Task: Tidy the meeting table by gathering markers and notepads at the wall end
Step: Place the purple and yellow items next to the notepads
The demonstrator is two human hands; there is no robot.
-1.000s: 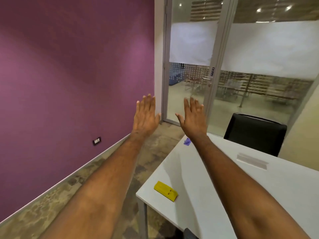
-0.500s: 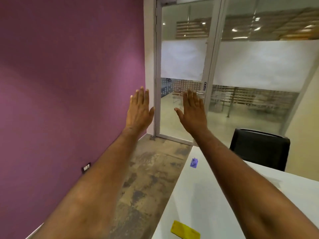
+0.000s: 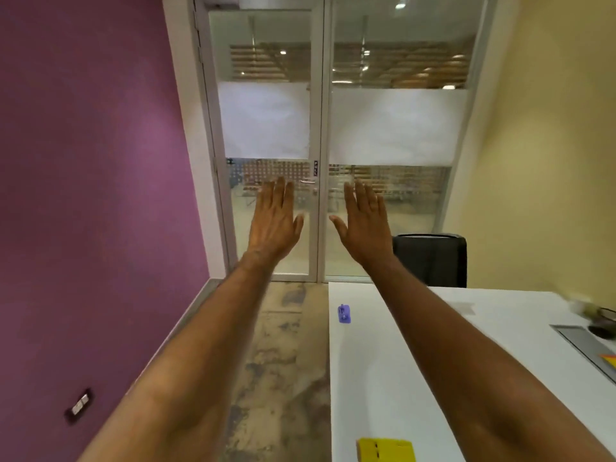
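Note:
Both arms reach straight out in front of me, backs of the hands toward the camera. My left hand (image 3: 275, 221) is flat with straight fingers and holds nothing; it hovers over the floor left of the white table (image 3: 376, 378). My right hand (image 3: 365, 221) is likewise flat and empty, raised above the table's far left corner. A flat yellow object (image 3: 386, 450) lies on the table near its bottom left edge. A small purple object (image 3: 344, 314) lies further along the left edge. At the right edge of the table a yellow and red corner (image 3: 609, 360) shows.
A glass door with frosted band (image 3: 266, 128) stands straight ahead, a purple wall (image 3: 83, 195) to the left. A black chair (image 3: 431, 258) sits at the table's far end. A grey cable hatch (image 3: 586, 345) and dark, blurred items (image 3: 600, 323) lie at the table's right.
The view has swung right so the door is now straight ahead and more of the table's right side shows. Both hands stay raised, flat and empty.

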